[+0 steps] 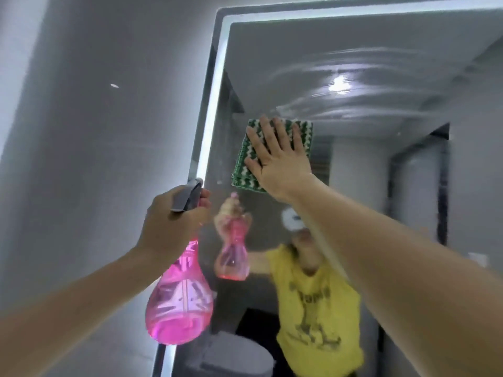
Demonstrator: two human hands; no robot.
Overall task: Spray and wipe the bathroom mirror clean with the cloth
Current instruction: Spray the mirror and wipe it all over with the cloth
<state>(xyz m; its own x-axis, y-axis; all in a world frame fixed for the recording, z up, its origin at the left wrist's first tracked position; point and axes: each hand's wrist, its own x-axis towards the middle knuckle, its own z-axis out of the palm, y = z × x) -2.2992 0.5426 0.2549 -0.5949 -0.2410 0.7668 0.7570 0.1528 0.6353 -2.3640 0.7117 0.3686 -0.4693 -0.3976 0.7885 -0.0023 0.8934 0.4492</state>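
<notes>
The bathroom mirror (353,63) fills the upper right, with a lit strip along its left and top edges. Wet streaks arc across its upper glass. My right hand (275,156) lies flat with spread fingers on a folded green-and-white cloth (245,172), pressing it against the glass near the mirror's left side. My left hand (171,221) grips the neck of a pink spray bottle (179,303) with a grey trigger head, held upright just left of the mirror's edge. Pink liquid fills the bottle's lower part.
A plain grey wall (95,131) runs along the left of the mirror. The glass reflects a person in a yellow shirt, the bottle, a ceiling light (339,84) and a grey toilet (236,355) low down.
</notes>
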